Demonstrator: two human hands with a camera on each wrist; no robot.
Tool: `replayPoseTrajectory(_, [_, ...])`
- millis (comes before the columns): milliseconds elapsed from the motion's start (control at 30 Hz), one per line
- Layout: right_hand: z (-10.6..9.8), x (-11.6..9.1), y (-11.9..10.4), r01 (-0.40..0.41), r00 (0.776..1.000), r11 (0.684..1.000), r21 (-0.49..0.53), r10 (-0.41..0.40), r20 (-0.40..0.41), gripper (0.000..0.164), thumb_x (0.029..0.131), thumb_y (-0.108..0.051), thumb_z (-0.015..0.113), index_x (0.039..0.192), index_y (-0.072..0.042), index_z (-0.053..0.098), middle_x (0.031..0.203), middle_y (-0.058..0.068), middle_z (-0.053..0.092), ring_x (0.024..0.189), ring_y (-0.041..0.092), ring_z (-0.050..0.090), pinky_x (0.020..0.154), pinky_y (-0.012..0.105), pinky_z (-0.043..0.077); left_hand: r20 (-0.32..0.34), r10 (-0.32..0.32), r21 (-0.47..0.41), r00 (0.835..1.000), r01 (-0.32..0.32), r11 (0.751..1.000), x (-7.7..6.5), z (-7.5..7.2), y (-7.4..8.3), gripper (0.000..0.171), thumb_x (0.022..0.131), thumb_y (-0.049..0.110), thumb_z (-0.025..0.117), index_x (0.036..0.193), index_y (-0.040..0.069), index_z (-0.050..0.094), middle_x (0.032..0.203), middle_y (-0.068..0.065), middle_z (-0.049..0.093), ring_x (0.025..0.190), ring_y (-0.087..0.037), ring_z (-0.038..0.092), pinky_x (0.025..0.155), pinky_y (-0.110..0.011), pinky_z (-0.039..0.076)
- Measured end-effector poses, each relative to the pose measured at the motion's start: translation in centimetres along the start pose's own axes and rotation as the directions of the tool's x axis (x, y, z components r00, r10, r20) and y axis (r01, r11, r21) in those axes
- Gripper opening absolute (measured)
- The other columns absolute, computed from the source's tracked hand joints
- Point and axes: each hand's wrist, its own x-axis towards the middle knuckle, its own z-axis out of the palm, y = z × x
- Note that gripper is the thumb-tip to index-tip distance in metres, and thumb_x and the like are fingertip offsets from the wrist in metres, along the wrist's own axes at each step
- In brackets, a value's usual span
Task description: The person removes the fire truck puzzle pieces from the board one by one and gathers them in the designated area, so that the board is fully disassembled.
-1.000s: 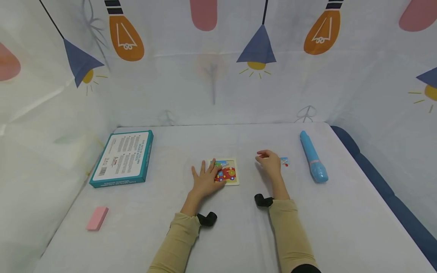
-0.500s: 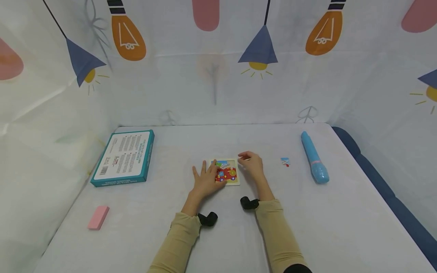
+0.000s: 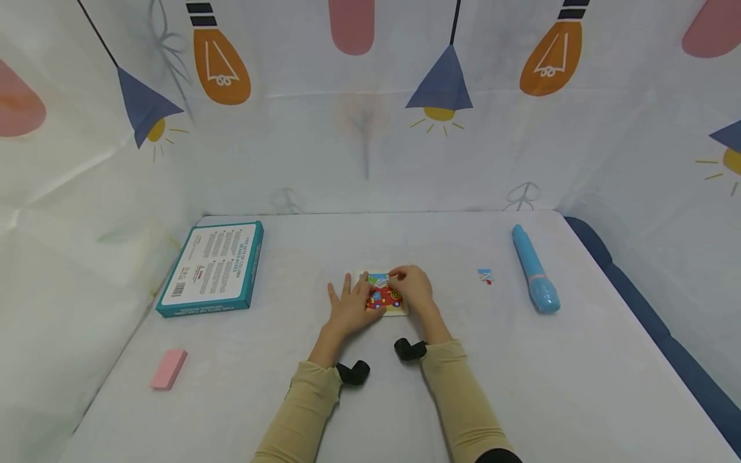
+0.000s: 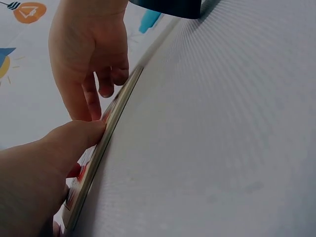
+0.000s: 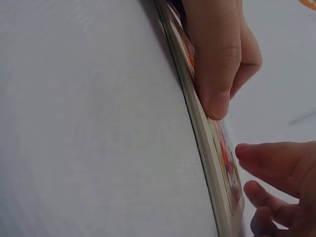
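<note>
A small picture puzzle board point(image 3: 396, 311) with a red vehicle lies on the white table, partly covered by both hands. My left hand point(image 3: 348, 308) lies spread over its left side; in the left wrist view the thumb point(image 4: 89, 131) presses near the edge. My right hand point(image 3: 414, 287) reaches over the upper right part with fingertips close together at the picture. In the right wrist view its fingers point(image 5: 264, 153) bend toward the board. I cannot tell whether a piece is between them. A small blue puzzle piece point(image 3: 485, 275) lies to the right.
A teal-edged flat box point(image 3: 211, 267) lies at the back left, with a pink block point(image 3: 169, 370) in front of it. A light blue microphone-shaped object point(image 3: 535, 270) lies at the right. Printed white cloth point(image 3: 289, 148) hangs behind the table.
My right hand has moved left from beside the small blue piece to the board's upper right part, and that piece is fully uncovered. My left hand stays on the board.
</note>
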Motion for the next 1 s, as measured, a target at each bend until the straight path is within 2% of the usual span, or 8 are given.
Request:
replayPoseTrajectory(100, [0.2,0.0,0.0,0.021,1.000,0.995,-0.096,-0.021,0.001,0.024,0.079,-0.020,0.069,0.100,-0.009,0.071,0.084,0.006,0.055,0.074,0.018,0.049,0.063,0.029,0.038,0.006,0.003,0.024,1.000,-0.003,1.000,-0.1,0.0,0.0,0.050,0.085,0.053,0.055,0.119,0.017,0.054,0.152,-0.005,0.024,0.139,-0.038,0.008,0.102,-0.065,-0.006])
replayPoseTrajectory(200, [0.3,0.1,0.0,0.041,0.999,0.990,-0.135,-0.042,0.002,0.025,0.079,-0.022,0.069,0.101,-0.010,0.070,0.083,0.006,0.053,0.071,0.018,0.047,0.060,0.028,0.036,0.005,0.001,0.051,1.000,-0.002,0.999,-0.1,-0.1,0.1,0.052,0.085,0.055,0.053,0.122,0.018,0.054,0.151,-0.004,0.026,0.139,-0.038,0.010,0.103,-0.066,-0.004])
replayPoseTrajectory(467, [0.3,0.3,0.0,0.035,0.999,0.996,-0.086,-0.034,0.020,0.023,0.080,-0.021,0.070,0.098,-0.007,0.069,0.084,0.007,0.053,0.073,0.019,0.048,0.063,0.030,0.038,-0.003,0.005,0.088,1.000,-0.004,0.996,-0.2,-0.3,0.1,0.051,0.085,0.055,0.054,0.121,0.017,0.054,0.150,-0.005,0.030,0.138,-0.040,0.015,0.102,-0.068,0.001])
replayPoseTrajectory(733, [0.2,1.0,0.2,0.008,0.998,0.997,-0.071,-0.003,0.070,0.025,0.079,-0.020,0.070,0.099,-0.005,0.068,0.090,0.008,0.055,0.081,0.020,0.051,0.073,0.033,0.041,0.014,-0.005,0.086,1.000,0.004,0.996,-0.1,-0.2,0.2,0.052,0.085,0.055,0.053,0.122,0.018,0.053,0.151,-0.004,0.027,0.139,-0.039,0.012,0.103,-0.067,-0.001])
replayPoseTrajectory(1000, [0.1,1.5,0.1,0.010,0.992,0.998,-0.056,-0.003,0.127,0.027,0.079,-0.018,0.068,0.100,-0.002,0.067,0.089,0.009,0.054,0.078,0.019,0.050,0.069,0.031,0.041,0.012,-0.010,0.096,1.000,0.008,0.995,-0.1,-0.1,0.2,0.054,0.086,0.056,0.052,0.123,0.017,0.053,0.151,-0.003,0.026,0.139,-0.038,0.011,0.103,-0.066,-0.001])
